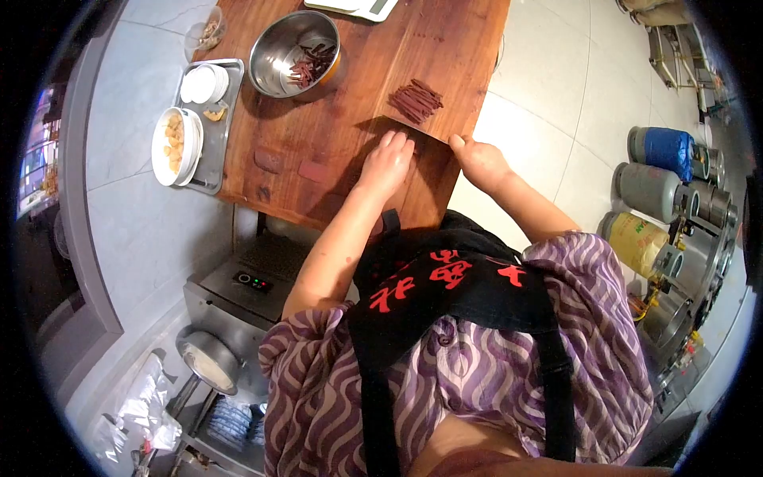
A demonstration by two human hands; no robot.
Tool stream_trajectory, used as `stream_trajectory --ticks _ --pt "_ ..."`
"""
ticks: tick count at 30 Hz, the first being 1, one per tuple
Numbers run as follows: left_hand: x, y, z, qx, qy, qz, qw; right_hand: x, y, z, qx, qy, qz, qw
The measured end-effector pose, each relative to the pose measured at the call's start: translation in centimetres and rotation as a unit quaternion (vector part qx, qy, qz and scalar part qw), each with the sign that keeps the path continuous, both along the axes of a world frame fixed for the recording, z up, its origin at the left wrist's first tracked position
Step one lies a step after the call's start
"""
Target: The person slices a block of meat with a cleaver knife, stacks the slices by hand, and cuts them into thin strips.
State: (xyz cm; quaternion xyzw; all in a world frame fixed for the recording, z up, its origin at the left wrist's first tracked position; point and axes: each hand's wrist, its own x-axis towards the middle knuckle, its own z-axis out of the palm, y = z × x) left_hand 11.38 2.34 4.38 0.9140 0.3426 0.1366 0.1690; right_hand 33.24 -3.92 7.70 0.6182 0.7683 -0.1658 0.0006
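My right hand point(479, 163) is closed around the handle end of a cleaver point(420, 130), whose broad blade is seen nearly edge-on above the wooden table. Close beside the blade, my left hand point(386, 164) presses down with its fingers bent and together; what lies under them is hidden. Just beyond the blade sits a small pile of dark red meat strips point(416, 101). Flat reddish-brown meat pieces point(314, 171) lie to the left of my left hand. A steel bowl point(265, 63) farther off holds more dark strips.
The wooden table point(362, 79) has a metal tray point(213, 153) at its left edge, with white dishes point(195, 147) and yellowish chunks. A clear plastic tub point(205, 30) and part of a white scale point(358, 8) are at the back. Gas cylinders point(648, 191) stand on the right.
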Motion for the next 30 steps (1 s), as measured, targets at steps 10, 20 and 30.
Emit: stream_trajectory --ticks 10,20,30 --pt "-0.5 -0.6 0.5 -0.072 0.07 0.0 0.995 -0.5 -0.3 1.1 -0.027 -0.027 0.021 0.999" --pt "-0.5 -0.6 0.7 -0.093 0.12 -0.004 0.988 -0.9 0.0 1.6 -0.041 -0.025 0.019 0.999" --pt "-0.3 -0.9 0.2 0.039 0.009 0.01 0.999 0.1 0.1 0.7 -0.011 -0.012 0.023 1.0"
